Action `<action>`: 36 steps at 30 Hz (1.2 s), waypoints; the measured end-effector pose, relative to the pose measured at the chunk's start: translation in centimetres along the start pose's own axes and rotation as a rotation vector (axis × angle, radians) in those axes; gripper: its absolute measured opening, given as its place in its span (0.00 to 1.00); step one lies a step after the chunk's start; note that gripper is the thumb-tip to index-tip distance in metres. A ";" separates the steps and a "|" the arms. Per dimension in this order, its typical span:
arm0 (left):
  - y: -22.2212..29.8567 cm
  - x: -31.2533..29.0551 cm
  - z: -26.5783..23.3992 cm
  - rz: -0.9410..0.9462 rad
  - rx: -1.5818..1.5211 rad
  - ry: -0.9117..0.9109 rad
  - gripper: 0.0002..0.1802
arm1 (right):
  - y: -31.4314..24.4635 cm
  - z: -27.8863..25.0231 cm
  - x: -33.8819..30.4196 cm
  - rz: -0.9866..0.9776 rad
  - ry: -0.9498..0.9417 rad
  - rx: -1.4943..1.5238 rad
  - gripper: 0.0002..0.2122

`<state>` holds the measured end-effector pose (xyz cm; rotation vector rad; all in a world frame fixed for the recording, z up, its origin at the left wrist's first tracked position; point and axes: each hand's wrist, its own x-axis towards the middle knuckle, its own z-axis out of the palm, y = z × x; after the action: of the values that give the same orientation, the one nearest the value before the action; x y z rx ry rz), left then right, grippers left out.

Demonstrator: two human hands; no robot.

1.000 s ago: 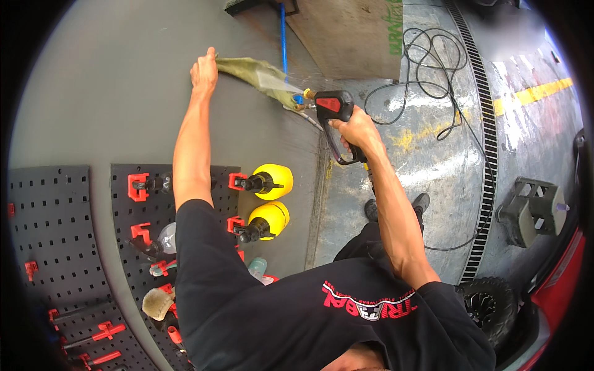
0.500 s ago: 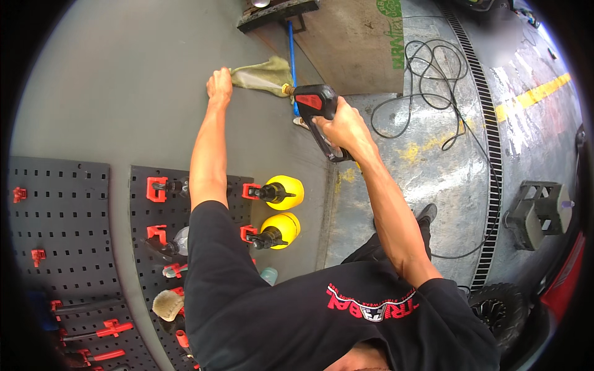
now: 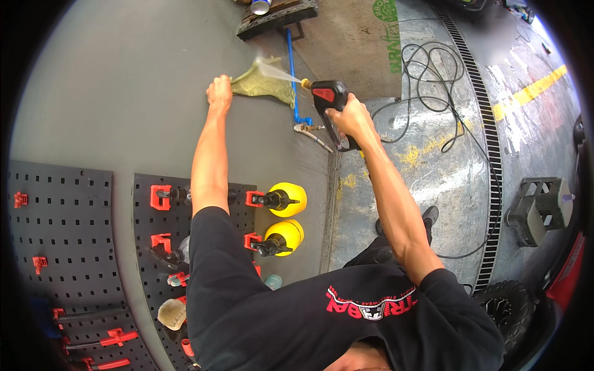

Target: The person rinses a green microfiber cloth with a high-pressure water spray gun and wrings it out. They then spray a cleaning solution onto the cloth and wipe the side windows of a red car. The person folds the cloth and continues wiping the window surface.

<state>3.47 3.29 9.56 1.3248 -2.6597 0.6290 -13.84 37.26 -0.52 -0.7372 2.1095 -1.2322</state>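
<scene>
The green cloth (image 3: 267, 86) extends before the grey wall (image 3: 124, 93), one end gripped firmly in the left hand (image 3: 219, 94). The right hand (image 3: 351, 120) wraps the handle of the spray gun (image 3: 330, 95); spray (image 3: 279, 73) meets the cloth. Sweep evenly, keeping spray off the left hand. Mind the blue pipe (image 3: 291, 59) beside the free edge and the ledge (image 3: 277, 22) above; open room lies leftward along the wall.

a single wide fisheye, worn on the head, looks down from just above the shirt (image 3: 278, 303), which fills the bottom middle. the left hand (image 3: 219, 93) at upper left and the right hand (image 3: 352, 119) at upper middle sit farther off, the floor (image 3: 433, 179) at right farther still, where the drain (image 3: 492, 142) bows outward toward the dark rim.
</scene>
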 end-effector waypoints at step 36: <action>-0.9 1.0 1.1 0.050 -0.016 -0.005 0.12 | 2.9 2.2 2.8 0.317 -0.316 0.348 0.14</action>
<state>3.61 1.64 9.13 1.2607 -2.7037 0.6094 -14.68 35.25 -4.58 -0.3924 1.6238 -1.1754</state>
